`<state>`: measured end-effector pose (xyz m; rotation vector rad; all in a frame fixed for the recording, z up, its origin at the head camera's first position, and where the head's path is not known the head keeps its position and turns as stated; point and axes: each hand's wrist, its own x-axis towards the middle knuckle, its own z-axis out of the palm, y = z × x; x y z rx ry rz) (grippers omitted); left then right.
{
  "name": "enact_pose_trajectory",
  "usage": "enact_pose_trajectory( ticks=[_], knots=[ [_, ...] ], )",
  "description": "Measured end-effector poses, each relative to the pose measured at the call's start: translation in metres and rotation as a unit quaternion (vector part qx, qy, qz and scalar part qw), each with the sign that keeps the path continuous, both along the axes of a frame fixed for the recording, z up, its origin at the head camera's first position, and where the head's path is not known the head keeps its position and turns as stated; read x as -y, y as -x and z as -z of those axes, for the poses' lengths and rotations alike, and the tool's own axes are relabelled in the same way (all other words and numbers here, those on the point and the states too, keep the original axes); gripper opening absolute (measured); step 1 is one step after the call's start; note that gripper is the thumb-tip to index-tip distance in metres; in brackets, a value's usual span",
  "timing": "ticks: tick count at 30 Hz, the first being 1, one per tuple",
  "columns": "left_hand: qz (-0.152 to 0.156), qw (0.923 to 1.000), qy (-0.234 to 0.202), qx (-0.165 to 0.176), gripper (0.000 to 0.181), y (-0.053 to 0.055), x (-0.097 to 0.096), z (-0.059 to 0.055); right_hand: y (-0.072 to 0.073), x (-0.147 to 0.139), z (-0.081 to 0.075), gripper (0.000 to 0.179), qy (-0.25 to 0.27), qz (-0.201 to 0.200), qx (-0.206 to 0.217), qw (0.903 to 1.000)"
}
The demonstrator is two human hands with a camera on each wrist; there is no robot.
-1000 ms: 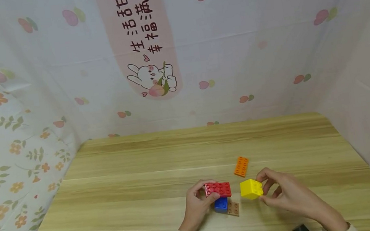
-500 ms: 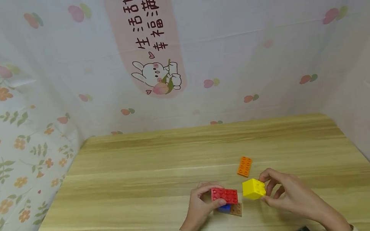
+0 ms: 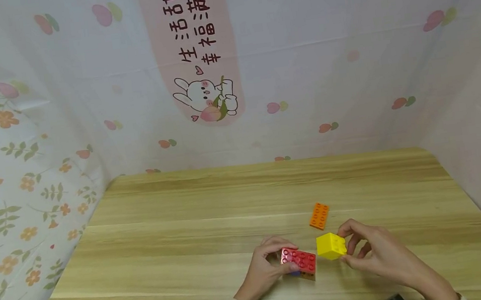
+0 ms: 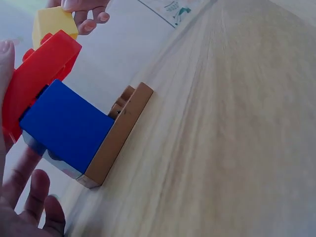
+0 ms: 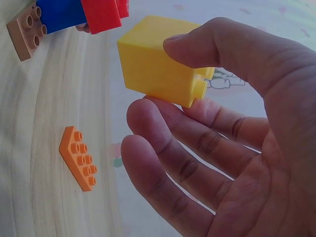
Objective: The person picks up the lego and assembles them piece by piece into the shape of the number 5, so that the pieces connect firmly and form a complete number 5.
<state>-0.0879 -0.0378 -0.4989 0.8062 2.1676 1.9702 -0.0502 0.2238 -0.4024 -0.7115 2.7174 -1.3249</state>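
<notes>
My left hand (image 3: 262,270) grips a red toy building brick (image 3: 300,260) between thumb and fingers. In the left wrist view the red brick sits tilted at the top of a blue brick (image 4: 69,129), which stands on a thin brown brick (image 4: 121,133) on the table. From the head, the red brick covers most of these two. My right hand (image 3: 381,255) pinches a yellow brick (image 3: 330,246) above the table, just right of the red one. Its studs face the right palm, as the right wrist view shows.
A flat orange brick (image 3: 319,216) with several studs lies on the wooden table (image 3: 188,236) beyond the hands. Patterned cloth (image 3: 302,62) hangs behind the table and along its left side.
My left hand has brought the red brick rightward and down over the blue and brown bricks, turning it slightly. The right hand still holds the yellow brick in nearly the same place.
</notes>
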Motion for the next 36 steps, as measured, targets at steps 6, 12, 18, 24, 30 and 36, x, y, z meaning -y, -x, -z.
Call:
enact_pose_trajectory(
  ticks=[6, 12, 18, 24, 30, 36],
  knots=[
    [-0.004, 0.9995, 0.030, 0.003, 0.034, -0.003, -0.001, -0.002, 0.000, 0.002, 0.001, 0.033, -0.004, -0.003, -0.003, 1.0000],
    [-0.002, 0.9996, 0.027, 0.005, 0.030, -0.009, -0.003, -0.019, 0.000, 0.004, 0.003, 0.032, -0.014, 0.004, -0.005, 0.9999],
    [0.011, 0.9992, 0.014, 0.035, 0.029, -0.013, -0.003, -0.035, -0.001, 0.005, 0.003, 0.031, -0.016, 0.007, -0.014, 0.9998],
    [0.002, 0.9991, 0.010, 0.040, 0.029, -0.015, -0.003, -0.036, -0.001, 0.005, 0.002, 0.030, -0.018, 0.007, -0.005, 0.9998],
    [-0.034, 0.9991, 0.002, 0.024, 0.030, -0.014, -0.013, -0.012, -0.001, 0.006, 0.002, 0.030, -0.018, 0.008, -0.007, 0.9998],
    [-0.066, 0.9971, 0.014, -0.034, 0.032, -0.016, -0.024, -0.002, -0.003, 0.009, 0.001, 0.034, -0.041, 0.019, -0.040, 0.9982]
  ],
)
